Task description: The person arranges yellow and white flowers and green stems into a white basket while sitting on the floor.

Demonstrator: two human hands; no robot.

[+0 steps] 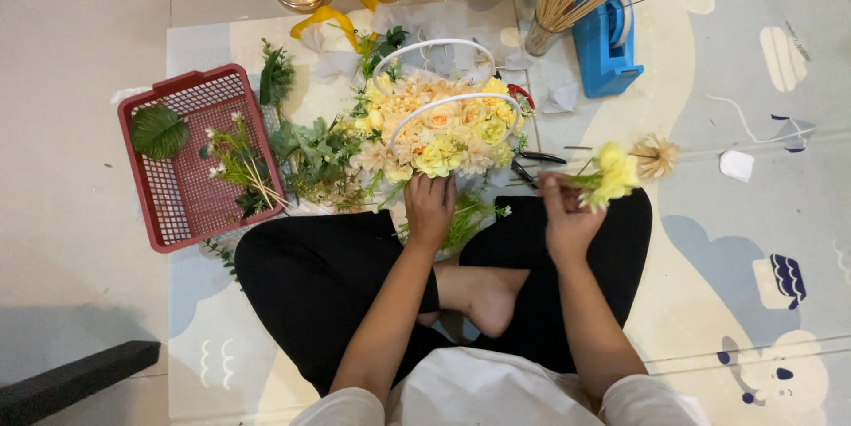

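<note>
Patterned floor mat [709,80]; left hand [431,206] flat against flower basket [441,129]; right hand [565,213], grip pinching yellow flower sprig [612,173] beside it

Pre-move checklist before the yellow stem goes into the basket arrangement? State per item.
1. Yellow flower stem pinched in right hand: ok.
2. Left hand steadying front of flower basket: ok.
3. White basket handles upright, clear of right hand: ok.
4. Free slot among the blooms for the stem: cannot tell.
5. Scissors on mat beside basket, near right hand: ok.
6. Red tray with spare greenery on the left side: ok.
</note>
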